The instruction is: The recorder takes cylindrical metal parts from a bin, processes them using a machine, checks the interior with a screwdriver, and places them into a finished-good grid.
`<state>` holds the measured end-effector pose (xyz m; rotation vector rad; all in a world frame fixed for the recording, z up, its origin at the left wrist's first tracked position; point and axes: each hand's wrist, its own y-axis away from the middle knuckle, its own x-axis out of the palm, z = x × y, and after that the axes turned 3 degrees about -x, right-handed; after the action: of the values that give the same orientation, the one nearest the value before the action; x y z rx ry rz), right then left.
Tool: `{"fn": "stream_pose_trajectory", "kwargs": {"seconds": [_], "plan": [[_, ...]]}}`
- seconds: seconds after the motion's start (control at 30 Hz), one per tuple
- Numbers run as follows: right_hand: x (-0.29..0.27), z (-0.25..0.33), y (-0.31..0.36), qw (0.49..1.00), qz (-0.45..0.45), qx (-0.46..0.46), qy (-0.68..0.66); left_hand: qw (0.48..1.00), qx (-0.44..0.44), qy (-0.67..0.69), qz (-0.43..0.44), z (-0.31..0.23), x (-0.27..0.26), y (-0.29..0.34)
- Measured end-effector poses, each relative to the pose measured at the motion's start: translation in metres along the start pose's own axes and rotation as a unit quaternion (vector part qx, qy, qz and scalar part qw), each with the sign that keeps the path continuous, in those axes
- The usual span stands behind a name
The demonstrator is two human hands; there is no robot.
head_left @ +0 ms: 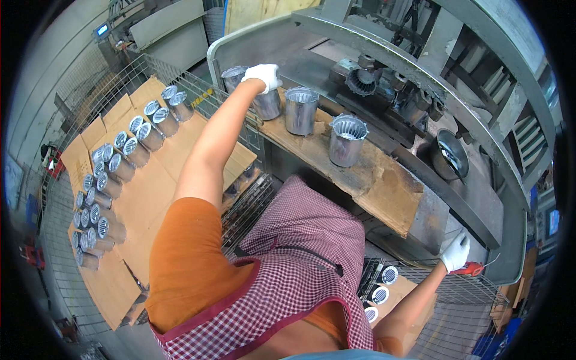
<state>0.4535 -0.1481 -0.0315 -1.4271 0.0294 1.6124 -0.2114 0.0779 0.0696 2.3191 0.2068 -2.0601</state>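
My left hand (263, 77), in a white glove, is closed at the top of a ribbed metal cup (268, 107) on the machine's front ledge. Its fingers partly hide that cup's rim. Just left of the hand stands another metal cup (233, 76). To the right are a third metal cup (301, 112) and one with a finned inside (347, 141), both upright on brown cardboard (384, 191). Far to the right, my gloved right hand (456, 251) has its fingers drawn together by the machine's edge; what they hold, if anything, I cannot make out. A red-handled tool (469, 269) lies beside it.
A press machine (414, 45) with a tooling head stands ahead. A dark round bowl (450, 155) sits on its bed. At left, a wire cage (66, 288) holds cardboard with rows of metal cups (123, 167). More cups (380, 294) stand in a basket at lower right.
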Motion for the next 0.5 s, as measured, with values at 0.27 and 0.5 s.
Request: {"fn": "stream_pose_trajectory", "kwargs": {"seconds": [0.27,0.5], "plan": [[0.000,0.002,-0.001,0.999,0.019,0.039,-0.019,0.979,0.135,-0.005,-0.151,0.043,0.023,0.024],[0.006,-0.003,-0.002,0.999,-0.023,0.032,0.018,0.976,0.084,-0.036,-0.195,0.030,0.036,0.039]]}}
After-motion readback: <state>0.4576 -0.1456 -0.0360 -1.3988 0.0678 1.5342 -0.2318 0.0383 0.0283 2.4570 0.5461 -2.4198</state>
